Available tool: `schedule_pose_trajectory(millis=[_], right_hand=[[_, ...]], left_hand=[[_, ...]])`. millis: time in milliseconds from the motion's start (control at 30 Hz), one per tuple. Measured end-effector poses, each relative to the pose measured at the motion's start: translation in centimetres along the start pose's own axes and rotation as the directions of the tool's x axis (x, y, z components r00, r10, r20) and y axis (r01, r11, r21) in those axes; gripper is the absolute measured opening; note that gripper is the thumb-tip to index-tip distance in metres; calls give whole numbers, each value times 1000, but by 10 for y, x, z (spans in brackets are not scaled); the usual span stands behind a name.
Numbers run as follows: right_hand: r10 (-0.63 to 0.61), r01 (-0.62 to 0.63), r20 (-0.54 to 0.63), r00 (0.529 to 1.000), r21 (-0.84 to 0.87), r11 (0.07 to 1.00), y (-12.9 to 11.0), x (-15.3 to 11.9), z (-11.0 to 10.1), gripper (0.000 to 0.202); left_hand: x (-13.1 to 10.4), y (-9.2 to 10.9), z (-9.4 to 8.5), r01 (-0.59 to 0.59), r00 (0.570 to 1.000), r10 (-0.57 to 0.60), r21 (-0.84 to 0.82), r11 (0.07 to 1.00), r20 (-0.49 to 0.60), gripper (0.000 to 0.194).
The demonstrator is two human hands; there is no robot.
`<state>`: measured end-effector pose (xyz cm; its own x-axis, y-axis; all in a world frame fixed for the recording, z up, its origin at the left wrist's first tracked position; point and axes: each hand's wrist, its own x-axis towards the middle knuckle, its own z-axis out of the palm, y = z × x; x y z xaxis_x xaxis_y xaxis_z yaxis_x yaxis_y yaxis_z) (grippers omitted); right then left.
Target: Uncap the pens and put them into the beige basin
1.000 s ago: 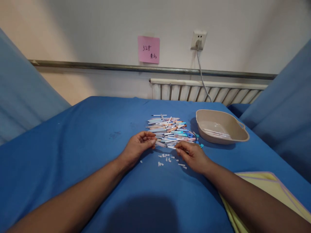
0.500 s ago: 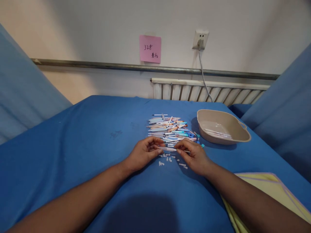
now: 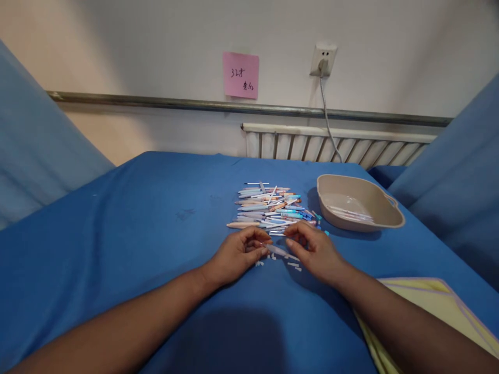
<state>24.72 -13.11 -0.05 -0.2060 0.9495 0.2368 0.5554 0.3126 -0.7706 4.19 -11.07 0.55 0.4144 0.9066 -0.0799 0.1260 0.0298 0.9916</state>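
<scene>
My left hand pinches a pale, translucent pen barrel between thumb and fingertips. The barrel slants down to the right, its far end close to my right thumb. My right hand hovers beside it, thumb and index finger slightly apart with no object visible between them. Just beyond both hands lies a pile of pens and pen parts, in white, grey, orange and blue. Small white pieces are scattered on the blue cloth below the barrel, some partly covered by it and by my hands.
A beige plastic basket stands to the right with several slim pens or refills inside. Nearer me on the right lies a folded yellow cloth. Blue curtains hang at both sides, and a radiator runs behind the table.
The barrel has tilted, its right end now lower. My right fingers have parted from it, and the thin stick beyond my right hand no longer shows. My left hand has shifted slightly right.
</scene>
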Motion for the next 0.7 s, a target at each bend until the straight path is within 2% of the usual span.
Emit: schedule_pose_trajectory(millis=[100,200,233,433,567,633,700], right_hand=[[1,59,221,975,-267,962,3,-2,-19,9],[-11,128,307,952,-362,923,6,-5,-26,1],[-19,139,316,949,-363,921,6,-5,-25,3],[-20,109,297,955,-287,952,9,-1,-18,7],[-42,71,222,974,-125,990,4,0,-14,4],[-44,52,210,977,-30,998,0,-1,-12,3],[-43,38,218,975,28,999,-4,-2,-10,5]], left_hand=[[0,0,-1,6,1000,-6,13,1000,-13,23],[0,-1,0,-13,1000,13,40,999,-10,21],[0,-1,0,-21,1000,21,48,999,-8,21],[1,-3,-3,-70,998,70,159,985,10,17],[2,-2,-8,-94,995,97,216,972,0,17],[2,0,-11,-107,994,100,258,960,39,18],[1,2,-14,-143,987,108,326,934,123,18]])
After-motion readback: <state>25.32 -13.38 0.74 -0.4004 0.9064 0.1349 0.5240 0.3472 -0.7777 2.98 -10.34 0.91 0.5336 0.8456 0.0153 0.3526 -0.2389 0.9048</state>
